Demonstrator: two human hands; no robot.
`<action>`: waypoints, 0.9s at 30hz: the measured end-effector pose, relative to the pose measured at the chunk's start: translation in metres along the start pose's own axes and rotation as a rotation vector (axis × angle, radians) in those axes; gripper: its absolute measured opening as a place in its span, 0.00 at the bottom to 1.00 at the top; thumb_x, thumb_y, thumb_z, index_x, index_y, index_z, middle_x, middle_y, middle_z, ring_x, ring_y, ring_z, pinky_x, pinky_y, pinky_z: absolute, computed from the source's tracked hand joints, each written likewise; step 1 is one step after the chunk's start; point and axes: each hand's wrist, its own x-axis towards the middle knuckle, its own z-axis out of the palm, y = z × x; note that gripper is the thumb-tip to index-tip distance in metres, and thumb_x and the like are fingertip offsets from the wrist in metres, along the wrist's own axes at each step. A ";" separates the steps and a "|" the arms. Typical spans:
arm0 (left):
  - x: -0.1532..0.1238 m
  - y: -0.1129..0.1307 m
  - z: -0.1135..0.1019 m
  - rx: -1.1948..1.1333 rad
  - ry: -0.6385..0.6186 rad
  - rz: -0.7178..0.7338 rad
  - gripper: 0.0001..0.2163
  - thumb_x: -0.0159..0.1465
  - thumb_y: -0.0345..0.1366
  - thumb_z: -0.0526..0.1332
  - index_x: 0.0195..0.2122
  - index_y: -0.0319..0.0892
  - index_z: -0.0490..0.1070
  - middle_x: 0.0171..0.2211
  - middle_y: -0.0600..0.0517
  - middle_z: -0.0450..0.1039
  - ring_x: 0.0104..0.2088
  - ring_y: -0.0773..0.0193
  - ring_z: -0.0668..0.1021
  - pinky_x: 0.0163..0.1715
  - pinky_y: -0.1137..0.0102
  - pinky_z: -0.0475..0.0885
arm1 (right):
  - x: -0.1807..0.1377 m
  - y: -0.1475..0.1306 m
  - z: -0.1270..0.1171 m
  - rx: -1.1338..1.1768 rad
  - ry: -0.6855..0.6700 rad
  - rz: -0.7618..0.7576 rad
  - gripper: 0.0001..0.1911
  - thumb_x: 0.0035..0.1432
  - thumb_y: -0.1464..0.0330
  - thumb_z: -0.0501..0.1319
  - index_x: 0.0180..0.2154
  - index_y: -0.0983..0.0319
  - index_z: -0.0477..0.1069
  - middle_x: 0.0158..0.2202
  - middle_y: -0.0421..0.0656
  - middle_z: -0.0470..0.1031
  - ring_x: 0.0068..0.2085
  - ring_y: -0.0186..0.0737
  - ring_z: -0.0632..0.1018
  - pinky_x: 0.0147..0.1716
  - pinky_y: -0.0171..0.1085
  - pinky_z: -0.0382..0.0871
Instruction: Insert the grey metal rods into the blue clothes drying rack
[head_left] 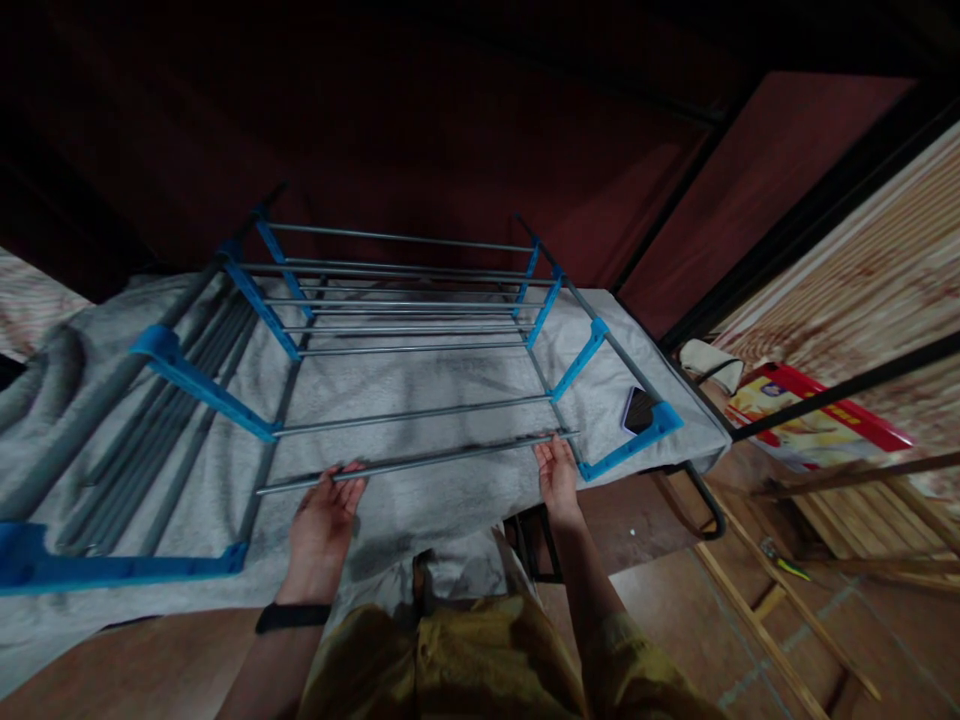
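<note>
A loose grey metal rod [442,457] lies across both my hands, roughly level, in front of a rack frame. My left hand [328,510] grips it near its left end, fingers curled around from below. Near the other end, my right hand [556,470] holds it with fingertips and thumb. The rack frame rests on its side, with grey tubes and blue plastic brackets [202,390] at both ends. Several rods [420,347] span between its brackets. The nearest left bracket [142,568] and the nearest right bracket [630,445] have no rod between them.
Several loose grey tubes [180,430] lie on the grey cloth [420,520] at the left. A phone [638,410] lies by the right brackets. Dark red panels [420,130] rise behind. At the right are a red and yellow box [810,415] and a wooden ladder-like frame [772,600].
</note>
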 end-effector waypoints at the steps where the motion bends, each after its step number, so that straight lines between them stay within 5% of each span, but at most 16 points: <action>1: -0.002 -0.001 0.001 -0.006 0.000 -0.006 0.15 0.78 0.26 0.57 0.34 0.43 0.77 0.34 0.49 0.85 0.38 0.66 0.88 0.45 0.72 0.85 | 0.000 0.000 0.000 0.000 -0.013 0.002 0.18 0.55 0.62 0.80 0.33 0.53 0.70 0.35 0.34 0.83 0.37 0.36 0.85 0.45 0.37 0.85; 12: -0.012 -0.026 0.007 -0.072 -0.039 -0.083 0.11 0.77 0.25 0.63 0.35 0.41 0.76 0.33 0.47 0.87 0.32 0.65 0.87 0.43 0.70 0.86 | 0.002 0.005 -0.014 -0.133 -0.121 -0.046 0.13 0.55 0.60 0.77 0.40 0.53 0.78 0.44 0.41 0.87 0.52 0.44 0.87 0.61 0.48 0.81; 27: 0.000 -0.002 -0.012 -0.147 0.042 0.039 0.11 0.82 0.34 0.58 0.48 0.39 0.80 0.39 0.43 0.88 0.39 0.60 0.90 0.48 0.66 0.85 | 0.005 0.005 -0.020 -0.088 -0.096 -0.027 0.19 0.57 0.60 0.83 0.35 0.55 0.74 0.38 0.34 0.86 0.40 0.35 0.86 0.55 0.40 0.83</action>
